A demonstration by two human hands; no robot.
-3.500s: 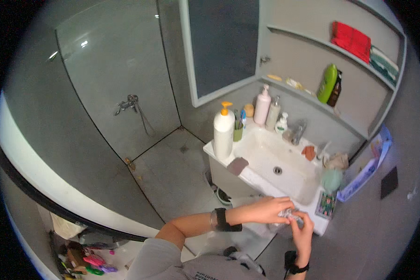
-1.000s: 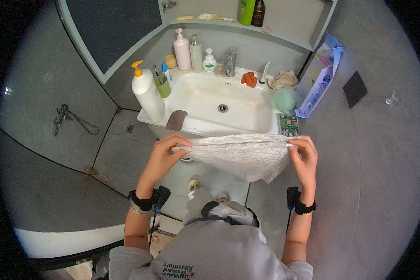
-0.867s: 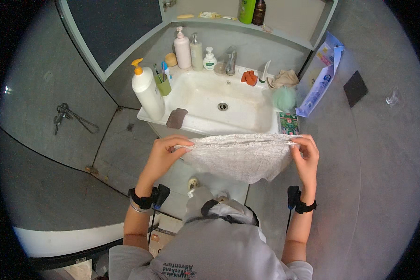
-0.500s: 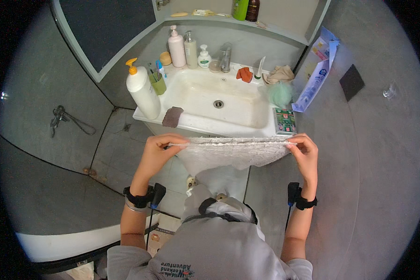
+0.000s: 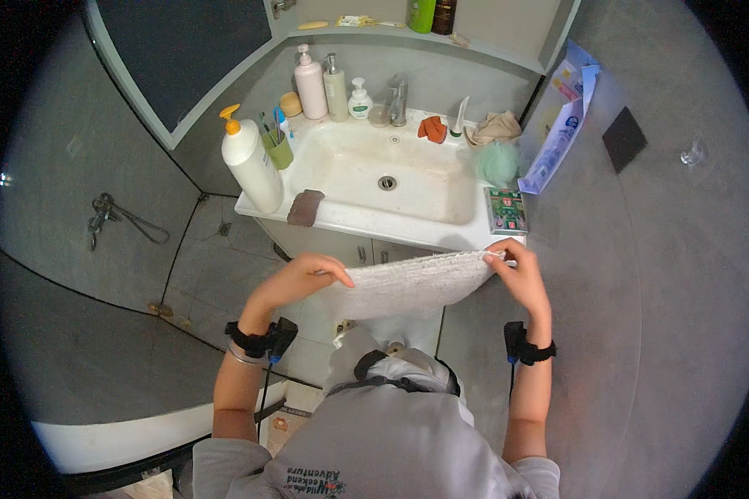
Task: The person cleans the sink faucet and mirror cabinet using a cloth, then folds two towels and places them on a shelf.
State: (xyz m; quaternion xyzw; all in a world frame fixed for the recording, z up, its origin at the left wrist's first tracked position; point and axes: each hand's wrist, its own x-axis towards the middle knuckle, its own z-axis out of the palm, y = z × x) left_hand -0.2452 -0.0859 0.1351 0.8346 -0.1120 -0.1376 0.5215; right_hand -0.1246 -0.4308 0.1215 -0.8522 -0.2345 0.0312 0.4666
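A whitish-grey towel (image 5: 420, 284), folded over, hangs between my two hands in front of the sink. My left hand (image 5: 306, 276) is at its upper left corner, fingers bent over the edge and the thumb hidden behind the cloth. At the upper right corner my right hand (image 5: 516, 268) pinches the towel between thumb and fingers. The towel's top edge slopes up toward the right, and its lower edge hangs free above the floor. Just beyond it stands the white sink (image 5: 349, 218) with its front rim.
Along the sink's left stand a large white pump bottle (image 5: 251, 166) and a green cup (image 5: 280, 152) of toothbrushes. A brown cloth (image 5: 306, 208) lies over the front rim. At the right are a green box (image 5: 506, 210) and a mint bath puff (image 5: 498, 163). A mirror cabinet door (image 5: 183, 66) hangs open.
My hands have come closer together and the towel's span is shorter. Its left end has dropped lower, with my left hand shifted right and down. My right hand has moved left.
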